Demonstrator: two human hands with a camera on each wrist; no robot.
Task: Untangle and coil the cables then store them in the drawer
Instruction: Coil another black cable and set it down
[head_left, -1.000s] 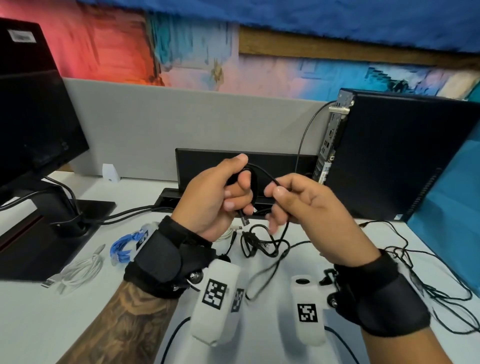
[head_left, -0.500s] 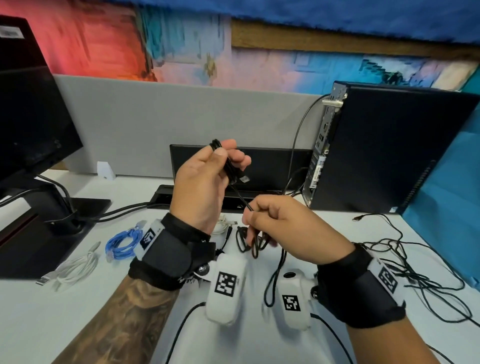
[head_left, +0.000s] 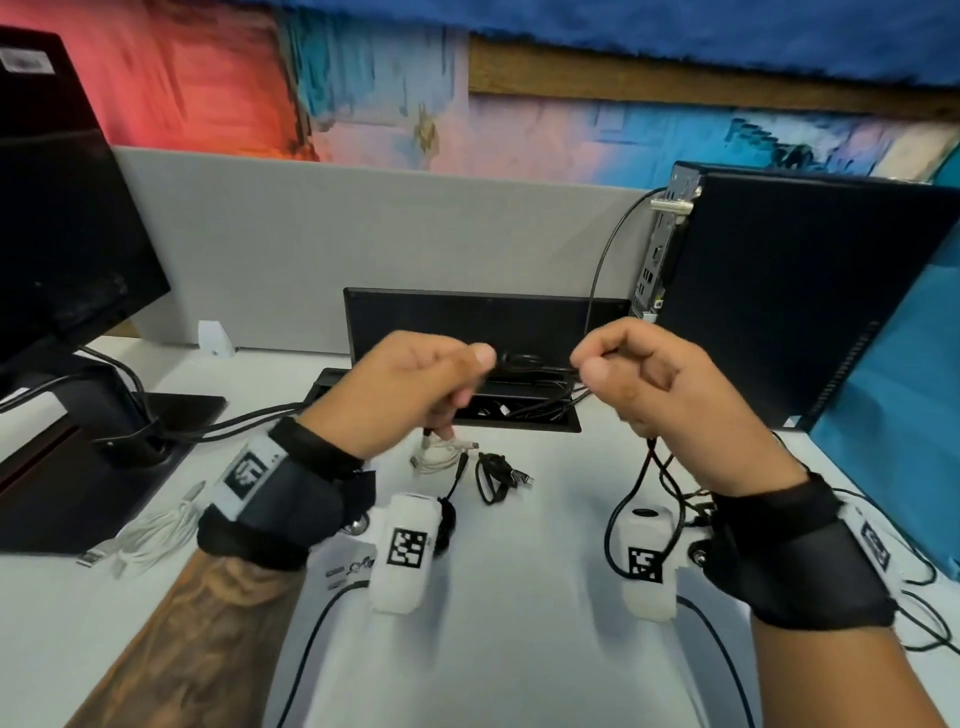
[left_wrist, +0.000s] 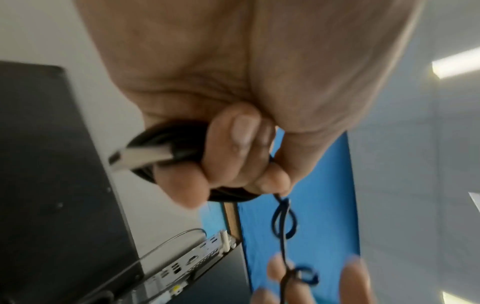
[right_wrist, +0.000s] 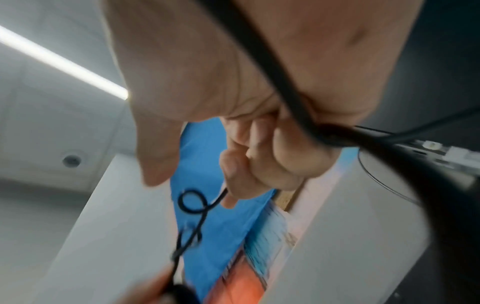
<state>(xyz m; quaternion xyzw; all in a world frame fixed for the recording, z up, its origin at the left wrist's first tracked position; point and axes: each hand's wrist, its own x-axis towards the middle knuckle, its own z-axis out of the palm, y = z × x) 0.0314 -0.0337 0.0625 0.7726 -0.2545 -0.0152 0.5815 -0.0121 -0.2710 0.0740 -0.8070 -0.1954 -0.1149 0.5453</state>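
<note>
Both hands are raised above the desk in the head view. My left hand (head_left: 465, 376) grips a small coil of black cable (left_wrist: 182, 142) with a silver USB plug (left_wrist: 137, 157) sticking out of the fist. A thin black strand (head_left: 530, 366) runs from it to my right hand (head_left: 589, 366), which pinches it between thumb and curled fingers. The strand shows small twisted loops (right_wrist: 193, 202) in both wrist views. More of this cable hangs below the right hand (head_left: 647, 467) down to the desk. No drawer is in view.
On the desk lie a white cable (head_left: 150, 535) at the left, a small black bundle (head_left: 493, 475) and a white one (head_left: 441, 452) in the middle, and a loose black tangle (head_left: 914, 571) at the right. A monitor (head_left: 62, 234), a computer tower (head_left: 805, 291) and a cable tray (head_left: 519, 415) stand behind.
The hands have moved apart and now sit level, drawing the thin strand out between them. Half a second ago the left hand was higher and the right was lower, near the desk.
</note>
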